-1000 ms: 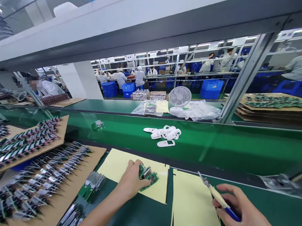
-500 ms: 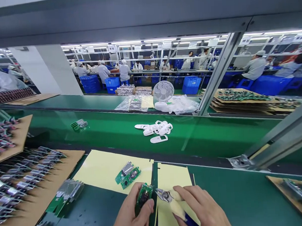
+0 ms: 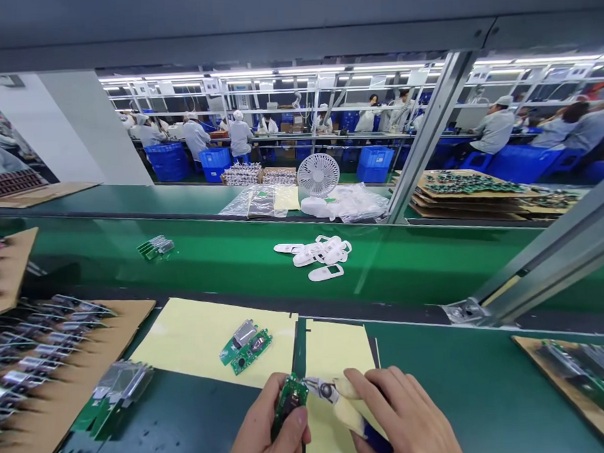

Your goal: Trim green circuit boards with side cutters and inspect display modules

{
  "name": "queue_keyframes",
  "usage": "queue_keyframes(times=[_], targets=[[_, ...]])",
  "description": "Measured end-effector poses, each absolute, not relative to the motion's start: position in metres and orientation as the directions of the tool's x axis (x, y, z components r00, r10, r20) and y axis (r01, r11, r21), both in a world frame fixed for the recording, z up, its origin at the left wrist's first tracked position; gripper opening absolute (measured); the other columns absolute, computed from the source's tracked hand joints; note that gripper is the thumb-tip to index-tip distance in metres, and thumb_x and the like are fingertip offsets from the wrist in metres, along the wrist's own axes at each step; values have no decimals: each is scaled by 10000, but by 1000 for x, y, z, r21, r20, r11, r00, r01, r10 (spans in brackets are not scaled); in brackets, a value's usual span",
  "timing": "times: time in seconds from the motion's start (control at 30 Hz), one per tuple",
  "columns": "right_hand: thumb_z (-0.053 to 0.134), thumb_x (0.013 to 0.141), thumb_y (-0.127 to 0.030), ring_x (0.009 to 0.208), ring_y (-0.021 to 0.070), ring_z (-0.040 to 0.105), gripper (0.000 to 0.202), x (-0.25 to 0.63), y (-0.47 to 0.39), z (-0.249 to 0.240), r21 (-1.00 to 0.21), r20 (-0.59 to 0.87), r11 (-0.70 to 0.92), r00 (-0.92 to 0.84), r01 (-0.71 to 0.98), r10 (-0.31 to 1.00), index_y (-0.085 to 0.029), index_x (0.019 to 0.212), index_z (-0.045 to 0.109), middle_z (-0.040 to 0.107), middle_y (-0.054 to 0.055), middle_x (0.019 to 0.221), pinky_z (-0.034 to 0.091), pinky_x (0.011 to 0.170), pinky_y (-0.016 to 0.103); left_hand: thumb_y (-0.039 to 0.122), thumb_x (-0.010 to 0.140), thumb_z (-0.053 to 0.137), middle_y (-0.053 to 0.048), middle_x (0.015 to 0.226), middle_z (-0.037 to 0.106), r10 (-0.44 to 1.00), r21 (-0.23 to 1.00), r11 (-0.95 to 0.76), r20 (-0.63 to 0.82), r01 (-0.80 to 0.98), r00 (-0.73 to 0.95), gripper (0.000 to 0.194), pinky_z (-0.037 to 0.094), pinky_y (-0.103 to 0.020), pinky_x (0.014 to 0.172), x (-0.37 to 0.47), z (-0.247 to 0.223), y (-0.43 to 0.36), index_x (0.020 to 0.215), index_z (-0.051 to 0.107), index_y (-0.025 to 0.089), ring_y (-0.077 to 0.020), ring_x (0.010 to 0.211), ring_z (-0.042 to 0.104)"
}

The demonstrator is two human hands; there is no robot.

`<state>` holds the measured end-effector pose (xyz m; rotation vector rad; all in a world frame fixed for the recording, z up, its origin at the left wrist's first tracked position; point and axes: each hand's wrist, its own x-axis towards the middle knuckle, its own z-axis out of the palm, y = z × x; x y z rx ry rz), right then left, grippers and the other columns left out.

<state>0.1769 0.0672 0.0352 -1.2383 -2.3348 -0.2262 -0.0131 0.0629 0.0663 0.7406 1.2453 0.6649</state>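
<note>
Between thumb and fingers, my left hand (image 3: 270, 425) grips a green circuit board (image 3: 292, 395) tilted upright, its lower part covered by the thumb. My right hand (image 3: 403, 416) is closed around side cutters (image 3: 347, 405) with pale and blue handles. Their jaw tips meet the board's upper right edge; whether they touch it I cannot tell. Two more circuit boards (image 3: 250, 351) lie partly overlapping on a yellow sheet (image 3: 186, 325) just beyond my left hand. A second yellow sheet (image 3: 332, 345) lies under the cutters.
Cardboard trays of boards stand at left (image 3: 136, 320) and right (image 3: 525, 350). Several boards (image 3: 112, 395) stand stacked near the left tray. White plastic covers (image 3: 327, 272) rest on the green conveyor (image 3: 223, 256). Metal posts (image 3: 428, 134) and a small fan (image 3: 318, 174) stand beyond; people work behind.
The cutters' tips have come closer to the board, up to its edge. The white covers have shifted slightly right with the conveyor, and the whole view has moved a little.
</note>
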Motion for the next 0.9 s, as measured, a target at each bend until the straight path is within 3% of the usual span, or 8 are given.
queue_keyframes(times=[0.13, 0.27, 0.4, 0.53, 0.6, 0.7, 0.77, 0.9], targets=[[406, 668, -128, 664, 202, 521, 384, 173, 65, 30, -93, 506, 518, -408, 850, 760, -200, 1037, 483, 562, 56, 766, 413, 565, 282, 691, 474, 624, 52, 607, 488, 794, 807, 591, -576, -24, 194, 559, 249, -198, 385, -12, 65, 63, 738, 487, 217, -65, 452, 324], [328, 720, -141, 631, 213, 507, 343, 166, 69, 25, -72, 594, 527, -388, 847, 705, -206, 1019, 483, 544, 57, 729, 391, 546, 303, 712, 470, 602, 55, 586, 472, 796, 809, 588, -575, -13, 186, 575, 222, -201, 389, -17, 65, 62, 741, 488, 218, -65, 456, 321], [321, 723, -118, 618, 203, 520, 325, 154, 81, 33, 0, 608, 594, -472, 804, 639, -180, 993, 492, 549, 57, 717, 401, 542, 292, 667, 508, 626, 71, 565, 468, 805, 808, 584, -565, -78, 179, 565, 205, -214, 394, -29, 65, 62, 823, 467, 225, -57, 431, 308], [349, 695, -105, 622, 209, 528, 340, 132, 98, 42, 56, 579, 671, -571, 739, 581, -160, 1002, 488, 550, 65, 721, 421, 546, 301, 580, 517, 686, 90, 541, 469, 780, 757, 618, -625, -211, 43, 750, 202, -213, 411, -49, 69, 62, 1072, 331, 222, -70, 449, 322], [403, 671, -105, 635, 214, 531, 370, 119, 107, 43, 46, 529, 712, -622, 700, 577, -157, 1027, 489, 558, 72, 746, 425, 539, 298, 560, 522, 691, 96, 532, 457, 781, 760, 604, -624, -240, -12, 714, 177, -209, 409, -61, 72, 62, 1046, 334, 231, -68, 453, 306], [494, 619, -97, 610, 199, 537, 411, 96, 121, 46, -39, 400, 764, -691, 643, 602, -170, 1022, 524, 575, 61, 751, 419, 513, 272, 529, 541, 687, 108, 503, 415, 812, 794, 564, -583, -229, -20, 532, 145, -209, 402, -83, 75, 66, 876, 394, 238, -57, 437, 254], [524, 615, -103, 595, 190, 540, 400, 81, 129, 52, -145, 277, 750, -701, 646, 657, -186, 1006, 550, 591, 48, 747, 406, 501, 259, 493, 563, 688, 106, 512, 428, 803, 785, 577, -596, -226, -17, 501, 165, -207, 403, -98, 77, 71, 867, 380, 240, -58, 438, 277], [490, 669, -93, 606, 141, 536, 208, 56, 147, 68, -388, 8, 667, -721, 636, 693, -220, 791, 601, 600, -12, 697, 391, 534, 206, 409, 625, 673, 100, 536, 444, 793, 775, 590, -609, -227, -19, 413, 167, -196, 399, -122, 79, 81, 858, 381, 232, -56, 451, 321]])
